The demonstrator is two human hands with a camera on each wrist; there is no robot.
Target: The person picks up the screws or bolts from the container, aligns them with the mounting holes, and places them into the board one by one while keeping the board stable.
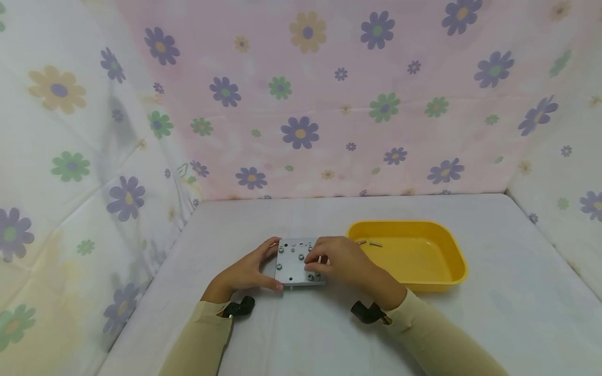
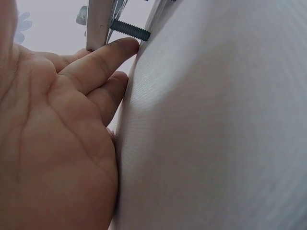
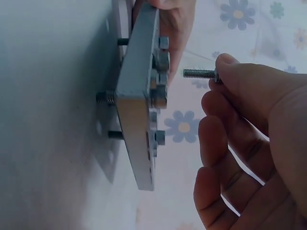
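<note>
A silver metal plate [image 1: 293, 271] stands above the white table, with several socket-head screws through it. Their threaded ends stick out underneath, as the right wrist view shows. My left hand [image 1: 246, 271] holds the plate at its left side, thumb at the near corner and fingers at the far one. Near one left finger, a threaded screw end [image 2: 130, 30] reaches down toward the table. My right hand [image 1: 345, 261] is over the plate's right part. Its thumb and index finger pinch a loose screw [image 3: 199, 74], whose thread points at the plate's top face without touching it.
To the right of the plate is a yellow tray [image 1: 458, 261], with a couple of screws [image 1: 375, 244] lying at its left end. Flowered cloth [image 1: 301, 167] hangs behind the table and along both sides.
</note>
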